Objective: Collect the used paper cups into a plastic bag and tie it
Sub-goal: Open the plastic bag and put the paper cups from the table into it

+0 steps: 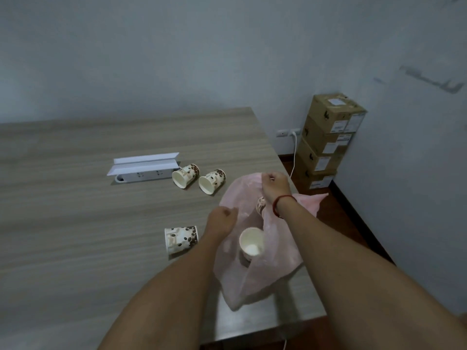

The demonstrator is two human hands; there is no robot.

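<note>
Wood tabletop (pixel 75 210), grey wall behind. Left hand (pixel 222 221) and right hand (pixel 274 184) each pinch the rim of the pink bag (pixel 278 253), centre-right, one cup (pixel 251 245) visible inside. Keep right grip high, free left for the nearest loose cup (pixel 180 239).

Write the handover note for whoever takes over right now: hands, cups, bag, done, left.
Left hand and right hand each grip the rim of the pink plastic bag, holding it open on the table.
Done: two paper cups bagged, a mouth-up cup and a half-hidden cup by the right wrist.
Left: three lie on their sides: near cup beside the left hand, left far cup and right far cup by the power strip. Bag them, then tie.
</note>
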